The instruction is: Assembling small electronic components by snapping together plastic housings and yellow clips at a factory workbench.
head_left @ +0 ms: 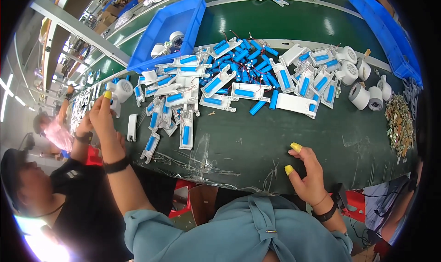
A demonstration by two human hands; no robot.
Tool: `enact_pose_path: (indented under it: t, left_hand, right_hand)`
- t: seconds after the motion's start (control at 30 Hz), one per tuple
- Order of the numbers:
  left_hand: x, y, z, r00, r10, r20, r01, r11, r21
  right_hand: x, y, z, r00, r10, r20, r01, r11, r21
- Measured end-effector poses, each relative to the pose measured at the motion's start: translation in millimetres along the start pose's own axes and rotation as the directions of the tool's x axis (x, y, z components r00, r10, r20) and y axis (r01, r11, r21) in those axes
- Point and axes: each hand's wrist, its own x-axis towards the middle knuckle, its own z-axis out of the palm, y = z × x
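My left hand is stretched out to the far left, a yellow finger cover on one raised fingertip. It is beside a white round-headed housing; its other fingers are partly hidden, so a grip on the housing cannot be made out. Over the front of the dark green table, my right hand has its yellow-covered thumb and index finger apart, with nothing between them. Beyond my hands lie many white plastic handle shells with blue cylindrical batteries in them. Loose blue batteries with thin red wires are heaped in the middle.
A blue bin with white round parts stands behind the shells. White round housings and a pile of small circuit boards lie at right, near another blue bin. At left, a co-worker in black reaches close to my left hand.
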Motion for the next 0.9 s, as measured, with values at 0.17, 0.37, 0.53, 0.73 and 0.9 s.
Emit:
enact_pose_path:
  t: [0.17, 0.37, 0.53, 0.73, 0.9]
  left_hand:
    - [40.9, -89.5, -42.5, 0.991, -0.022, -0.130, 0.097, 0.791, 0.604]
    - [6.8, -150.5, -38.2, 0.911, 0.352, -0.212, -0.022, 0.557, 0.830]
    - [-57.9, -120.9, 15.8, 0.902, 0.388, 0.191, -0.365, 0.445, 0.818]
    - [-163.2, -63.4, 10.8, 0.946, 0.000, 0.324, -0.277, 0.522, 0.807]
    - [-187.0, -59.3, 32.5, 0.941, 0.163, 0.297, -0.334, 0.594, 0.732]
  right_hand:
    - [0.4, -0.2, 2.3, 1.000, -0.008, 0.002, 0.008, 1.000, 0.005]
    - [1.4, 2.4, 4.4, 1.000, -0.017, 0.001, 0.017, 1.000, 0.007]
    - [-3.6, 4.5, -3.3, 0.999, 0.034, -0.024, -0.035, 0.999, -0.023]
    - [4.8, -8.0, -19.5, 0.992, 0.110, 0.060, -0.114, 0.992, 0.058]
    - [24.4, -2.0, -63.9, 0.986, 0.142, -0.091, -0.154, 0.978, -0.139]
